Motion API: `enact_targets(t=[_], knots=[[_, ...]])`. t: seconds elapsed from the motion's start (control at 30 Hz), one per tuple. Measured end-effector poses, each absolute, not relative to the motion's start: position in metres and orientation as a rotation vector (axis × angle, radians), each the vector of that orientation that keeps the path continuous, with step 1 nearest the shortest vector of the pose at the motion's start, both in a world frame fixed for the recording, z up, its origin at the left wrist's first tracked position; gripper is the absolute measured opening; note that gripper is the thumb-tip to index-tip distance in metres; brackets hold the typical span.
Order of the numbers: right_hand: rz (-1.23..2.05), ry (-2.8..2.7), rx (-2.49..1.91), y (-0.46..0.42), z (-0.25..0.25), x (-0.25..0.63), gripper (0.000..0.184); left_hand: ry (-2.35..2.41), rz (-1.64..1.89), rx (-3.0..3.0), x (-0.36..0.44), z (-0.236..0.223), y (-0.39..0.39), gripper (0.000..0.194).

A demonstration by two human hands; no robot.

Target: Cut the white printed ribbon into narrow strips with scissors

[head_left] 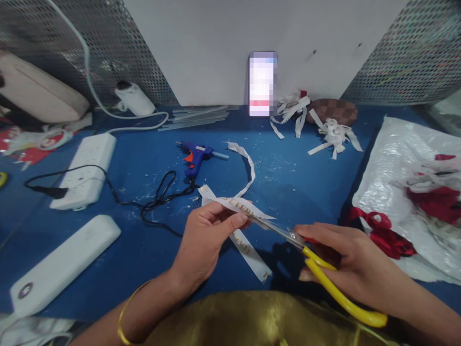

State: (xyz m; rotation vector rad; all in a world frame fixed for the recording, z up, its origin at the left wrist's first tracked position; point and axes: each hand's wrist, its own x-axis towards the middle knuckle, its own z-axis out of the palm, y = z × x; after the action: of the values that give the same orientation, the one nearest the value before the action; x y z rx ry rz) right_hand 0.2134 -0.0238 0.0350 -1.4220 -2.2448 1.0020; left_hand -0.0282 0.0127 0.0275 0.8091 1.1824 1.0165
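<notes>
Head view: left grip [207, 233] pinches white lettered ribbon [242, 206] and right grip [356, 264] holds yellow-handled scissors [294, 240] against it.

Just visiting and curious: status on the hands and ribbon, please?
Left hand pinching white ribbon. Right hand on yellow-handled scissors, blades at ribbon. Glue gun lies beyond, apart from blades.
</notes>
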Motion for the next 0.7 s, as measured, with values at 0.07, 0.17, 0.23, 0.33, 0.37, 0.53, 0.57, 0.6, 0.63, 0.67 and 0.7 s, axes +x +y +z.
enact_targets(t=[0.07, 0.17, 0.23, 0.33, 0.37, 0.53, 0.57, 0.6, 0.63, 0.67, 0.7], knots=[[0.994, -2.244, -1.428, -0.0243, 0.0338, 0.2134, 0.037, 1.187, 1.015, 0.815, -0.0281, 0.0271, 0.0123, 0.014], [0.971, -2.252, -1.441, -0.0248, 0.0321, 0.2131, 0.037, 1.2, 1.022, 0.823, -0.0276, 0.0263, 0.0117, 0.014], [0.966, -2.254, -1.447, -0.0249, 0.0315, 0.2125, 0.039, 1.21, 1.02, 0.836, -0.0275, 0.0261, 0.0116, 0.011], [0.946, -2.258, -1.448, -0.0251, 0.0313, 0.2114, 0.038, 1.229, 1.016, 0.86, -0.0276, 0.0259, 0.0116, 0.008], [0.934, -2.259, -1.446, -0.0253, 0.0312, 0.211, 0.036, 1.237, 1.015, 0.865, -0.0276, 0.0257, 0.0115, 0.009], [0.938, -2.253, -1.464, -0.0269, 0.0286, 0.2099, 0.041, 1.267, 1.005, 0.829, -0.0258, 0.0244, 0.0106, 0.019], [0.952, -2.253, -1.468, -0.0269, 0.0278, 0.2096, 0.043, 1.267, 1.003, 0.822, -0.025, 0.0242, 0.0103, 0.021], [0.964, -2.252, -1.472, -0.0268, 0.0271, 0.2091, 0.044, 1.264, 1.004, 0.815, -0.0242, 0.0243, 0.0099, 0.022], [0.977, -2.252, -1.471, -0.0266, 0.0266, 0.2086, 0.044, 1.258, 1.008, 0.807, -0.0233, 0.0244, 0.0096, 0.022], [0.989, -2.25, -1.467, -0.0263, 0.0264, 0.208, 0.044, 1.251, 1.013, 0.796, -0.0225, 0.0247, 0.0092, 0.022], [1.001, -2.246, -1.461, -0.0259, 0.0264, 0.2074, 0.044, 1.245, 1.018, 0.784, -0.0218, 0.025, 0.0088, 0.023]])
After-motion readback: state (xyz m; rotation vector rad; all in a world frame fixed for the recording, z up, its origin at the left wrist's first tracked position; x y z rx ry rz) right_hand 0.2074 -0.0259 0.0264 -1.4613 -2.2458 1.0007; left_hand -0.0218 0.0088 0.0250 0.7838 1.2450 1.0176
